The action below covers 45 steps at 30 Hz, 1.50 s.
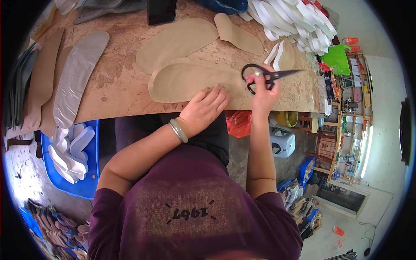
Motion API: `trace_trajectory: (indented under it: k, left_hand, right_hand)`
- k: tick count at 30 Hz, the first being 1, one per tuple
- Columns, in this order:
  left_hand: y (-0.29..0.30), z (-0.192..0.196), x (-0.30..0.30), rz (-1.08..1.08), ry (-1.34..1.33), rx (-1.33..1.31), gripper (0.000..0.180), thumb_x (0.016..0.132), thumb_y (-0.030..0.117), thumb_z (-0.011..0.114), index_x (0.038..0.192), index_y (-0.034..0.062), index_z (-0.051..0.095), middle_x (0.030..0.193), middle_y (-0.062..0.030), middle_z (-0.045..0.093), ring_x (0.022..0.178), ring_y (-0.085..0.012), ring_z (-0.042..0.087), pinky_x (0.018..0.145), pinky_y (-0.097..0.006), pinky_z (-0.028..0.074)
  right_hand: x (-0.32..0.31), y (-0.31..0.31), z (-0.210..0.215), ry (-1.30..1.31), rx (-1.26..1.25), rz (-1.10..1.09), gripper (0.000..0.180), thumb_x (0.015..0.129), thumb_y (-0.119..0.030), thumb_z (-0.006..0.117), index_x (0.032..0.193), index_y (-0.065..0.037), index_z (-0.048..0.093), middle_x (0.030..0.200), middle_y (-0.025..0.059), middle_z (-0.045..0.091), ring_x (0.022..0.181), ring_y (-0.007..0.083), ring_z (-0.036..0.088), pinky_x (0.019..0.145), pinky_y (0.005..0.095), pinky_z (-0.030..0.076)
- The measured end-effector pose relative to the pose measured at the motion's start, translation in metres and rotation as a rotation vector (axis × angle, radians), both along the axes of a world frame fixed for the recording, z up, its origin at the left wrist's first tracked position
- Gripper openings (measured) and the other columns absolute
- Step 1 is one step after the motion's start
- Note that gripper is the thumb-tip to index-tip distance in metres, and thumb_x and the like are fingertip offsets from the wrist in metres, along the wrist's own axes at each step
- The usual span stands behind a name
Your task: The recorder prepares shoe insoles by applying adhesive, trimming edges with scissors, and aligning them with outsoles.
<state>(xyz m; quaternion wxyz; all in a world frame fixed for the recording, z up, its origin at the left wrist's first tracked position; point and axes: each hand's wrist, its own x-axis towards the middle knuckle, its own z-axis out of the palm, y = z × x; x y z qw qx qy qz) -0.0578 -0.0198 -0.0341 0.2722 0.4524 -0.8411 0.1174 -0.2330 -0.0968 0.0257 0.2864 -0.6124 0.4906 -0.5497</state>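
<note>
A beige insole-shaped piece [180,82] lies along the near edge of the worktable [123,82]. My left hand [203,108], a bangle on its wrist, rests flat on the piece near its middle, fingers stretched out. Held in my right hand [263,93] is a pair of black-handled scissors [284,74], blades pointing right, just above the table. Whether the blades are fully closed is hard to tell. Behind the first piece lies a second beige insole piece [177,41], partly overlapped by it. A curled beige strip [238,37] sits farther back.
Stacked white sole-shaped pieces [290,21] fill the far right. At left lie a shiny grey insole sheet [80,73] and brown sheets [47,65]. A phone [162,11] is at the back. Below the left edge stands a blue bin [69,187] of white pieces.
</note>
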Motion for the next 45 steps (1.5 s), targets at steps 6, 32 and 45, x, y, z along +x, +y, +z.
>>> trace_trajectory:
  k: [6, 32, 45]
  left_hand:
    - [0.000, 0.003, -0.005, -0.021, 0.023, -0.017, 0.048, 0.086, 0.018, 0.055, 0.132, 0.0051, 0.055, 0.129, -0.0072, 0.058, 0.125, -0.0209, 0.054, 0.101, -0.036, 0.041]
    - [0.000, 0.002, -0.001, -0.062, 0.047, -0.041, 0.037, 0.087, 0.020, 0.055, 0.122, 0.0073, 0.059, 0.124, -0.0040, 0.059, 0.125, -0.0202, 0.053, 0.103, -0.036, 0.041]
    - [0.001, 0.004, 0.004, -0.132, 0.068, 0.019, 0.037, 0.086, 0.020, 0.054, 0.121, 0.0086, 0.057, 0.121, -0.0031, 0.058, 0.123, -0.0190, 0.053, 0.100, -0.033, 0.041]
  right_hand:
    - [-0.009, 0.001, -0.021, 0.598, -0.262, 0.140, 0.021, 0.092, 0.000, 0.064, 0.114, 0.001, 0.067, 0.086, 0.0091, 0.072, 0.071, 0.0139, 0.068, 0.067, 0.0278, 0.055]
    - [-0.017, 0.003, -0.017, 0.776, -0.498, 0.494, 0.046, 0.065, 0.007, 0.071, 0.107, -0.011, 0.070, 0.087, 0.0086, 0.068, 0.076, 0.0283, 0.067, 0.066, 0.0345, 0.056]
    - [-0.005, -0.014, 0.009, 0.760, -0.531, 0.700, 0.014, 0.094, -0.001, 0.061, 0.105, -0.001, 0.069, 0.086, 0.0085, 0.070, 0.078, 0.0142, 0.069, 0.066, 0.0304, 0.056]
